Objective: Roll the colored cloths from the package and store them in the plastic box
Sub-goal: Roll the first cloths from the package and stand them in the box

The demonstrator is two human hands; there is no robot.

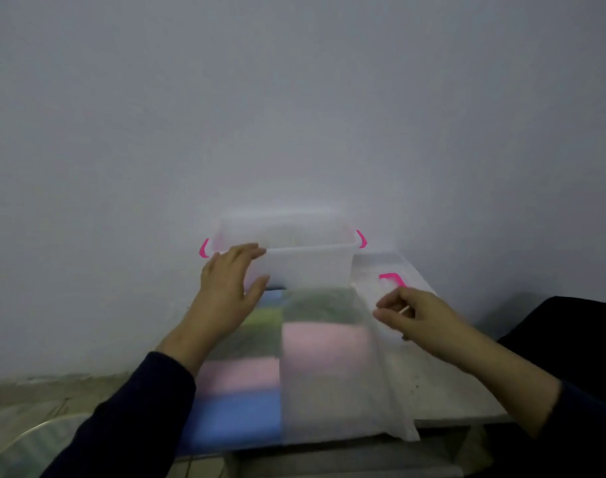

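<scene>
Left hand [229, 294]: fingers spread, palm against the near wall and rim of the plastic box [305, 267], not clamped on it. Right hand [419, 313]: fingers loosely curled, pinching a thin pale sliver, identity unclear, just beside the lid [380, 281]. Plastic box: clear, pink latches, at the far edge of the desk [443, 388] against the wall; appears empty. Lid: off, lying to the box's right. Package [315, 367]: clear bag lying in front of the box, colored cloths [239, 377] flat inside and beside it. Progress, as judged: box opened; no cloth rolled or stored yet.
</scene>
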